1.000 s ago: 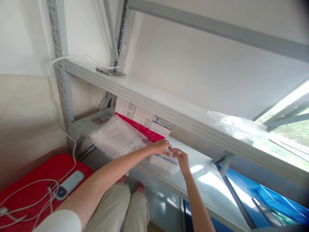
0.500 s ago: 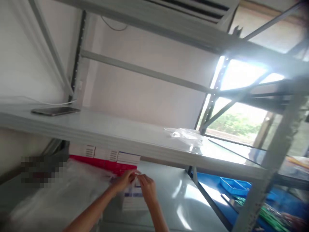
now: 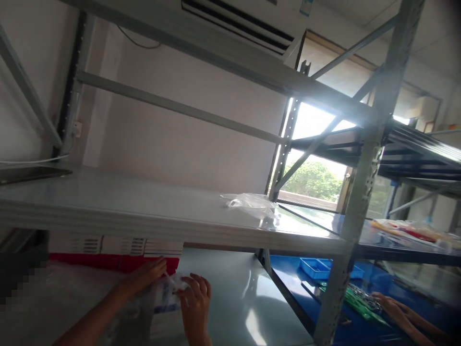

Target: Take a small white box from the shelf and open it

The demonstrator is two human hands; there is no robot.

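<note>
Change since the earlier frames: the view has tilted up and to the right, so the hands now sit low in the picture, the phone has slid to the far left edge, and a window, an air conditioner and a second rack have come into sight.
Left hand [image 3: 146,276]: rests on the lower shelf [image 3: 230,298], its fingers together and pinching the clear wrap of the packet.
Right hand [image 3: 196,300]: fingers curled and clamped on the right end of the same wrap.
Packet [image 3: 165,302]: a white boxed item with blue print in a clear bag, lying flat on the lower shelf between the two hands; its long axis seems to run away from the person, though blur hides the exact edges.
Behind the hands: a stack of red and white boxes [image 3: 115,252] stands against the back, just beyond the left hand.
Left of the hands: loose clear plastic sheeting [image 3: 72,298] covers the shelf.
Upper shelf [image 3: 144,211]: overhangs the hands; it carries a crumpled plastic bag [image 3: 252,204] and a phone [image 3: 25,174].
Right side: a grey upright post [image 3: 355,206], blue trays [image 3: 317,266], and another person's hand [image 3: 391,305] on the neighbouring bench.
</note>
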